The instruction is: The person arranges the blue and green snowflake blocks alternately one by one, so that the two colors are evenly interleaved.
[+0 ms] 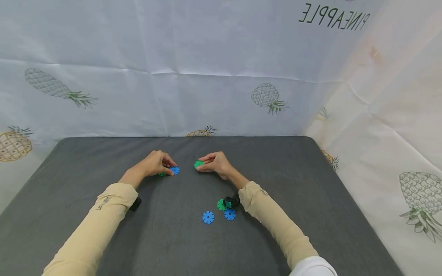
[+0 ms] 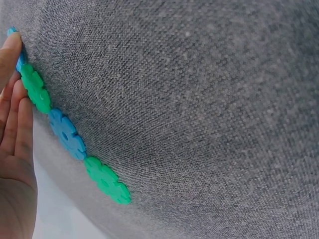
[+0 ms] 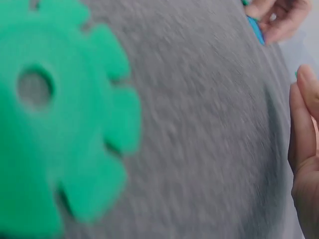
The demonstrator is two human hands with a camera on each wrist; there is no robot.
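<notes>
In the head view, the left hand (image 1: 152, 164) pinches a blue notched disc (image 1: 175, 170) between thumb and fingers. A green disc (image 1: 161, 174) shows partly beneath that hand. The left wrist view has the left hand (image 2: 15, 144) at a row of alternating discs, touching end to end: blue (image 2: 20, 60), green (image 2: 36, 89), blue (image 2: 67, 134) and green (image 2: 107, 180). To the right, the right hand (image 1: 216, 164) pinches a separate green disc (image 1: 198, 165). Only a sliver of that disc shows beside the right hand (image 3: 306, 144) in the right wrist view.
Nearer the body, a green disc (image 1: 221, 205) and two blue discs (image 1: 208, 217), (image 1: 230, 214) lie on the dark table (image 1: 172, 245), below the right wrist camera. A green disc (image 3: 65, 114) looms large in the right wrist view. Pineapple-print cloth (image 1: 193, 42) hangs behind the table.
</notes>
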